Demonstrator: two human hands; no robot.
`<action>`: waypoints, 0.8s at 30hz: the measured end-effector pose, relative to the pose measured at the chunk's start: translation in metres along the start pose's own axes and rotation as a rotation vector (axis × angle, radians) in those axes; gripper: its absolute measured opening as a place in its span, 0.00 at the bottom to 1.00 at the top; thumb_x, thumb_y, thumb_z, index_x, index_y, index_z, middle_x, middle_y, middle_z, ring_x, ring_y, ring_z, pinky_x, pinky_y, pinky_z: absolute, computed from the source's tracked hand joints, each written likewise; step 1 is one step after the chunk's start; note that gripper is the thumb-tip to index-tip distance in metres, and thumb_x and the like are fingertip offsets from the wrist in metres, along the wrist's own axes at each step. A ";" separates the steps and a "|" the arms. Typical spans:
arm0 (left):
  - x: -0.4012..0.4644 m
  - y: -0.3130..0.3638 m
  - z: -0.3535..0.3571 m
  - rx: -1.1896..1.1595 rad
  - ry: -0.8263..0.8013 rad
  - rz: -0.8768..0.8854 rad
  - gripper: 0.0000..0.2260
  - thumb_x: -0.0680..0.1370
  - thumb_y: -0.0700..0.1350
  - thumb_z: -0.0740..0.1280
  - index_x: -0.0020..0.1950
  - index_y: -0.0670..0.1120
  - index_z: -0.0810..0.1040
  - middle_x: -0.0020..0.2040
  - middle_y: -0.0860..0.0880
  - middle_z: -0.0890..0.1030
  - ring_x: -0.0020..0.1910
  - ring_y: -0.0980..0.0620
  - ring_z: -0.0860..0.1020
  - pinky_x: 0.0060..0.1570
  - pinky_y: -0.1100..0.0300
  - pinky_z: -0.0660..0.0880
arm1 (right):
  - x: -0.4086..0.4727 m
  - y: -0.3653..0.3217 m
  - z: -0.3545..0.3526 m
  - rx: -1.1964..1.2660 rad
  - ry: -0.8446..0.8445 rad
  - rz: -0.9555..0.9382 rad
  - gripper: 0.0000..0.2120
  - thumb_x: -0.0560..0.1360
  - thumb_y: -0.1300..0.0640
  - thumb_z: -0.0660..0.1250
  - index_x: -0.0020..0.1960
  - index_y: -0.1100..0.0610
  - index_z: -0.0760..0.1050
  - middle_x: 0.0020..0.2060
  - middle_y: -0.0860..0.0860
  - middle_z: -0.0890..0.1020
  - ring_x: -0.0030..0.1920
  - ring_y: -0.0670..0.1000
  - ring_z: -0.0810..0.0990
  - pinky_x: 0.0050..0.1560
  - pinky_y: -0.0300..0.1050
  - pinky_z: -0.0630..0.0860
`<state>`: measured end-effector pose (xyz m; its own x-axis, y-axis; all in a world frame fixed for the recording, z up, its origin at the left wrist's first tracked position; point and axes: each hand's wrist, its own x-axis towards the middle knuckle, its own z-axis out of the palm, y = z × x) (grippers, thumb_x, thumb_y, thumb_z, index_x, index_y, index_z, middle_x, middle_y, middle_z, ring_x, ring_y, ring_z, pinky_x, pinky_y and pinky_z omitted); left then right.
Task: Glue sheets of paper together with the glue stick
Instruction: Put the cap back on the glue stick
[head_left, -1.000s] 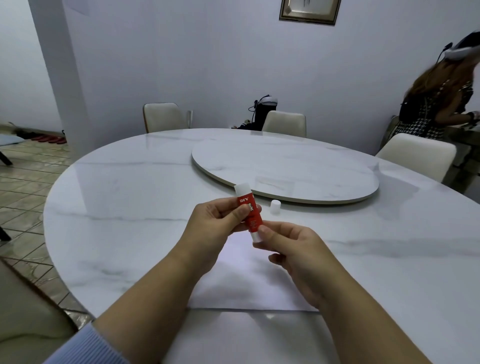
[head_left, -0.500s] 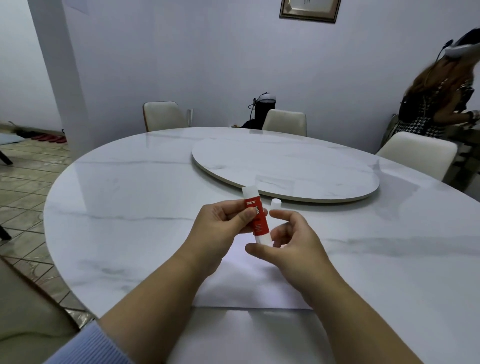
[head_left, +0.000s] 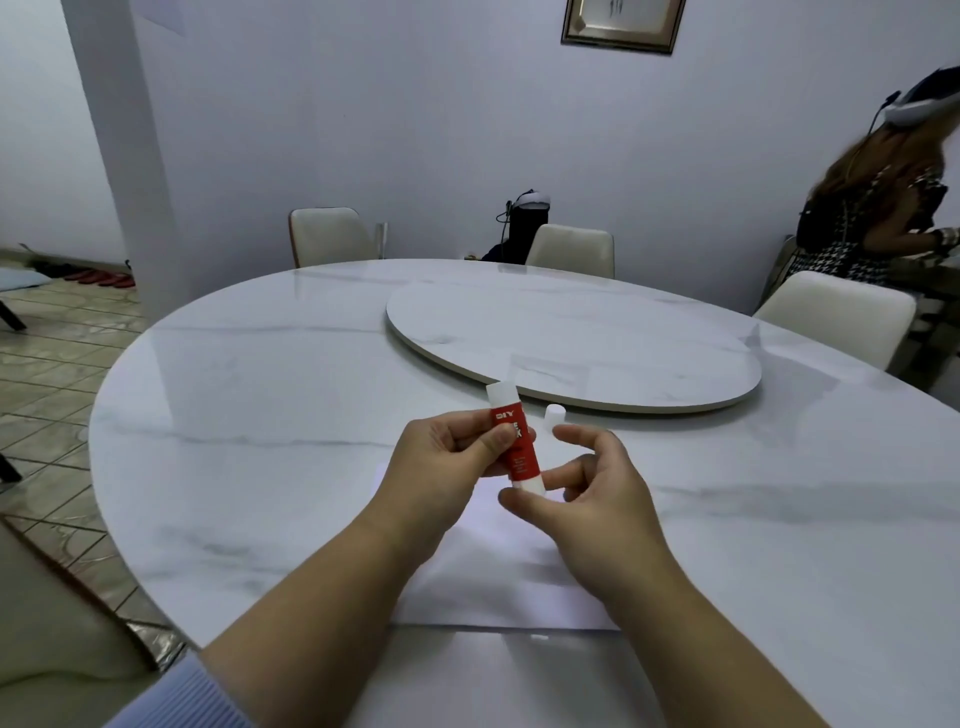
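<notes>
My left hand (head_left: 447, 467) grips a red glue stick (head_left: 514, 447) by its middle, tilted with its white top pointing up and away from me. Its small white cap (head_left: 554, 415) stands on the table just beyond my fingers. My right hand (head_left: 592, 499) hovers at the stick's white base with fingers spread; the thumb lies just under the base and the index finger is lifted off. A white sheet of paper (head_left: 498, 582) lies flat on the table under both hands, partly hidden by my wrists.
The round white marble table (head_left: 260, 415) carries a large turntable (head_left: 571, 338) in its middle. White chairs (head_left: 571, 249) stand around the far rim. A person (head_left: 883, 208) stands at the right by the wall. Tiled floor lies to the left.
My right hand has let go of the stick's base and spread its fingers. Both hands and the stick have drifted slightly right and away from me.
</notes>
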<state>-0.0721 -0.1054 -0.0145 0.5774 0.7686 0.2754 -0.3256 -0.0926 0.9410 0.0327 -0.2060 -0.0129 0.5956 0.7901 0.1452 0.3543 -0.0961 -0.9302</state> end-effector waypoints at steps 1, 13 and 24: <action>0.001 -0.001 0.000 0.000 0.009 -0.002 0.06 0.74 0.40 0.68 0.46 0.49 0.83 0.42 0.49 0.86 0.43 0.51 0.84 0.43 0.64 0.80 | -0.001 -0.001 0.002 -0.022 0.005 -0.009 0.32 0.64 0.53 0.78 0.62 0.44 0.67 0.41 0.45 0.80 0.46 0.42 0.77 0.39 0.35 0.68; 0.009 -0.010 0.000 -0.096 0.089 -0.044 0.06 0.77 0.41 0.65 0.50 0.46 0.80 0.43 0.51 0.86 0.45 0.53 0.84 0.52 0.60 0.77 | 0.071 0.003 -0.038 -0.341 -0.172 -0.099 0.35 0.68 0.51 0.75 0.71 0.48 0.65 0.65 0.46 0.74 0.63 0.47 0.72 0.61 0.44 0.69; 0.013 -0.023 0.002 -0.200 0.039 -0.137 0.07 0.76 0.42 0.66 0.52 0.43 0.80 0.41 0.47 0.85 0.41 0.46 0.84 0.38 0.60 0.79 | 0.152 0.058 -0.023 -0.840 0.015 -0.474 0.12 0.76 0.60 0.64 0.57 0.59 0.80 0.61 0.52 0.79 0.63 0.55 0.67 0.62 0.41 0.63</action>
<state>-0.0551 -0.0945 -0.0322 0.5984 0.7894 0.1369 -0.3905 0.1382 0.9102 0.1604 -0.1049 -0.0376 0.2649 0.8509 0.4537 0.9574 -0.1757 -0.2293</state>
